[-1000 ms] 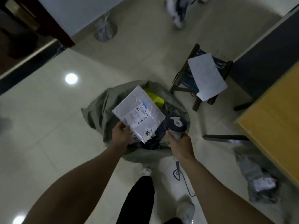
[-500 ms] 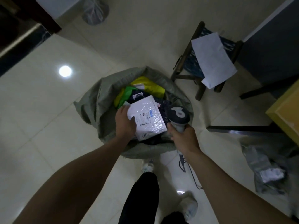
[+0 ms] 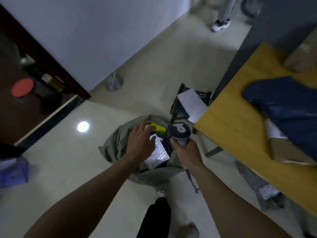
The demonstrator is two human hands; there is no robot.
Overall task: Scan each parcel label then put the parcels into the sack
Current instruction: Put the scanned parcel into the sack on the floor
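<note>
Lying in the sack (image 3: 118, 148) beside a yellow parcel (image 3: 158, 128), white parcel (image 3: 159, 153) under loose-fingered left hand (image 3: 140, 143); right hand (image 3: 187, 152) gripping scanner (image 3: 180, 131).

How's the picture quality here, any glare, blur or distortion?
Head view: dim overall; a round glare spot on the floor tiles; the left hand and white parcel look slightly motion-blurred; the wide-angle lens slants the wall and yellow table edges.

Head-worn wide-angle camera looks steeply down at a tiled floor (image 3: 56, 169).
The single view faces forward and down from above the wearer's forearms (image 3: 96, 194), which run away from the lens to the sack (image 3: 113, 148), close below at mid-frame; the yellow table (image 3: 240, 131) fills the frame's right side.
</note>
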